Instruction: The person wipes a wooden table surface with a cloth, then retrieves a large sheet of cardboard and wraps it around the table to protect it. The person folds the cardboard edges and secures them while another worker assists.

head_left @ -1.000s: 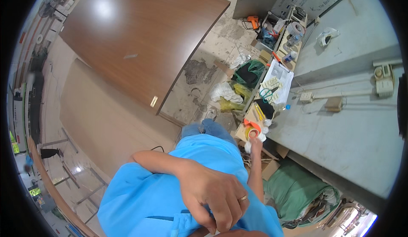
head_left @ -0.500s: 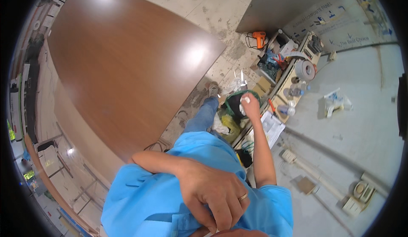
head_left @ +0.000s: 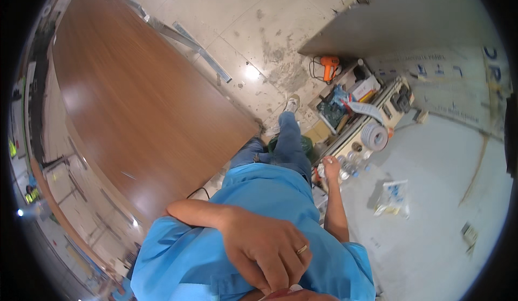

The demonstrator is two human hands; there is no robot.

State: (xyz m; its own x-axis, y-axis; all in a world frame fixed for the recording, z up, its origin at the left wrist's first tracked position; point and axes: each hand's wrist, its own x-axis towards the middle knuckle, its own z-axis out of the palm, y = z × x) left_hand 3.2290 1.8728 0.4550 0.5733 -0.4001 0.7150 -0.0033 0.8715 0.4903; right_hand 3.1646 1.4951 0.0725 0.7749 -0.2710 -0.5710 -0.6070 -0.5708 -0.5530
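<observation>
My left hand [head_left: 268, 247], with a ring on one finger, is drawn up close to me over my blue shirt [head_left: 259, 193]. Its fingers are curled and pressed together; a small white bit shows beside the fingertips, but what they hold is hidden. Off to the right, my right hand [head_left: 331, 168] is closed around a crumpled white wad [head_left: 322, 169], too small to tell whether it is paper or cloth. Right beside that hand are some clear plastic bottles [head_left: 353, 167], standing by the ledge.
A large brown wood-grain panel [head_left: 145, 101] fills the left. Ahead on the right lie an orange heat gun [head_left: 329, 66], a tape roll [head_left: 374, 136] and a crowded tool box [head_left: 337, 107]. A green-lined bin [head_left: 307, 144] is by my leg. A plastic bag [head_left: 393, 198] rests on the grey surface.
My right hand has come away from the bin and is now near the bottles, still holding the white wad. I have stepped forward along the panel. My left hand stays close to me.
</observation>
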